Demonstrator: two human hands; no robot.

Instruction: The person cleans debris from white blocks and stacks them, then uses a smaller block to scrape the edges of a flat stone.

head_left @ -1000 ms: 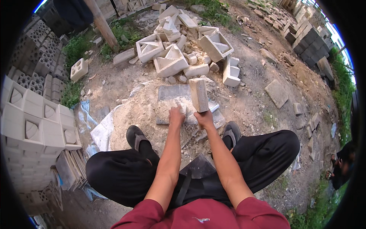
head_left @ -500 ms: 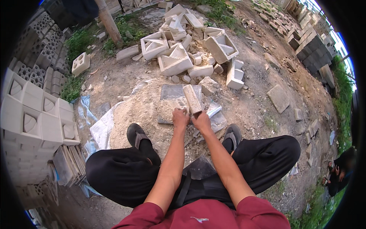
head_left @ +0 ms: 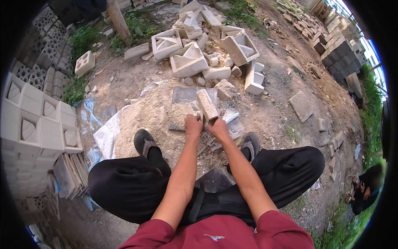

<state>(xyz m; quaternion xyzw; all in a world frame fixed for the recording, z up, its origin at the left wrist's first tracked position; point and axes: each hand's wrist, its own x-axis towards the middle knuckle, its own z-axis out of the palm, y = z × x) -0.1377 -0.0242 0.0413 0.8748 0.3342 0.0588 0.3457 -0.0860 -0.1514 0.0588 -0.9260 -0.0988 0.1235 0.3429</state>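
Note:
My right hand point(head_left: 218, 128) is closed around the near end of a long, dusty, tan block-shaped tool point(head_left: 207, 104); its exact kind is hard to tell. The tool slants away from me over a dark flat slab point(head_left: 191, 95) strewn with pale crumbs. Just to its left, my left hand point(head_left: 193, 124) is closed low over the slab's near part, with something small and whitish at its fingertips that I cannot make out. A heap of sandy powder point(head_left: 143, 118) spreads left of the slab. A silvery strip point(head_left: 231, 117) lies right of my right hand.
Broken pale blocks point(head_left: 190, 62) are piled beyond the slab. Stacked pale blocks point(head_left: 31, 118) and thin boards point(head_left: 71, 176) stand at left; a wooden post point(head_left: 119, 23) rises at far left. Grey blocks point(head_left: 342, 58) are stacked far right. Another person point(head_left: 367, 189) sits at right.
The whole view has shifted slightly, putting the ground and blocks a little further left and up. Both hands keep nearly the same place and grip.

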